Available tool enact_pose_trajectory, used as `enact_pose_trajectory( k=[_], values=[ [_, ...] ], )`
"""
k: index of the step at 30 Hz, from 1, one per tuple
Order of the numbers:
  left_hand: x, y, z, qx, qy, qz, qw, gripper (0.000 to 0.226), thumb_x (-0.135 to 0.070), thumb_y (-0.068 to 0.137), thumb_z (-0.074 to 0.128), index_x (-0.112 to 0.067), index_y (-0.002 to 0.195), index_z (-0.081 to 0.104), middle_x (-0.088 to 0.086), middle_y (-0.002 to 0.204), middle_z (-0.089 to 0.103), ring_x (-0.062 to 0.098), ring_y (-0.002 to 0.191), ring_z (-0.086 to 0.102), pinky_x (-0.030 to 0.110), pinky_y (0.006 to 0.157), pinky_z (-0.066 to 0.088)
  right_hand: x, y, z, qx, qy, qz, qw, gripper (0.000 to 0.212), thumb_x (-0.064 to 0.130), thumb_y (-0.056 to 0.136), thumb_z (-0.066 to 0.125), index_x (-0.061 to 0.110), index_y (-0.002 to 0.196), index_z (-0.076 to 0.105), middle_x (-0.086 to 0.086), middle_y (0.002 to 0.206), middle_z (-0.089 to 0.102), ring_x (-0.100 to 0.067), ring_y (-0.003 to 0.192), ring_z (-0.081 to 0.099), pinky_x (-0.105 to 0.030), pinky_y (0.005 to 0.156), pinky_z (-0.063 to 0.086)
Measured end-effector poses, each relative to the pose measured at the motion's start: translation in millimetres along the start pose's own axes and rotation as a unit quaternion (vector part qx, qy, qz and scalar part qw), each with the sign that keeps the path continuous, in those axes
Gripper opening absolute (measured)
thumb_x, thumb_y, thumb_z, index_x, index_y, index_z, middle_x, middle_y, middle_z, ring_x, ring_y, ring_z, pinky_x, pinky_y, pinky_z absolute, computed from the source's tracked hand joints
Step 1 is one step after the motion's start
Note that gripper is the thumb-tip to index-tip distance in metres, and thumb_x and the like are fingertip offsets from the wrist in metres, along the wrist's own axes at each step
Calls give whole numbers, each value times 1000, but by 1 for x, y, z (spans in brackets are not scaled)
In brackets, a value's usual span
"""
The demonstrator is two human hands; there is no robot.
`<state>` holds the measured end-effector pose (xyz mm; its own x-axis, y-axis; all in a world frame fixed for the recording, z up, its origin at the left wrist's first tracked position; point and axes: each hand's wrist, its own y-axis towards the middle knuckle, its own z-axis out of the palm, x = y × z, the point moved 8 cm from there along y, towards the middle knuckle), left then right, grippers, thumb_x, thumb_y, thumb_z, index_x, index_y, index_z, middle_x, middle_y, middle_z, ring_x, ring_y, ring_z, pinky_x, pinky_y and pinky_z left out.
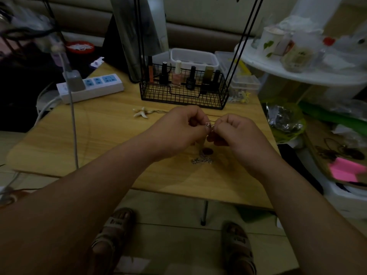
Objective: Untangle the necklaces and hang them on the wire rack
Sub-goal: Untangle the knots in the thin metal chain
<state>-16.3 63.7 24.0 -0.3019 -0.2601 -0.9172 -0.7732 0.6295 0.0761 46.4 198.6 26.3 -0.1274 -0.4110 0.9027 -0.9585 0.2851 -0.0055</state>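
Pale, wood-grain laminate table (111, 139), smooth and matte, filling the middle of the view. At 12 o'clock on it, black wire rack (183, 92): a mesh basket of nail-polish bottles (176, 76), with thin black uprights rising out of frame. No chain visible on the part of the rack that shows; top hidden.

Dead centre, above the tabletop, left hand (178, 130) and right hand (234, 133) nearly touching, each curled almost closed, thumb and forefinger pinched on a small silvery knot of fine metal chain (209, 125). Just below, toward 6 o'clock, more silver chain links (201, 160) heaped on the wood beside a dark round pendant (207, 150); whether joined to the pinched piece, cannot tell.

At 11 o'clock from the hands, a cream starfish pendant (140, 112), bumpy and chalky-looking, on a thin dark cord trailing right.

Likely stage: early, untangling under way, nothing apparently hung. Left to do, by this reading: freeing the knot, separating the strands, hanging each on the rack.
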Motion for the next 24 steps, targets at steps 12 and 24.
enact_pose_trajectory(
  k=[12,24],
  values=[
    [2,1,-6,-3,-26,-25,999,9,-25,96,73,-21,92,67,-10,76,62,-3,60,52,16,55,43,2,2,0,3,78,9,997,15,17,99,55,14,91,67,-7,95,77,-25,99,72,-46,94,59],
    [1,-1,0,13,-123,-54,991,17,-6,94,72,-12,89,57,5,72,71,19,67,68,27,58,53,5,4,-1,-5,99,-33,995,7,15,82,71,16,82,64,-6,81,73,-21,82,69,-37,69,50]
  ],
)
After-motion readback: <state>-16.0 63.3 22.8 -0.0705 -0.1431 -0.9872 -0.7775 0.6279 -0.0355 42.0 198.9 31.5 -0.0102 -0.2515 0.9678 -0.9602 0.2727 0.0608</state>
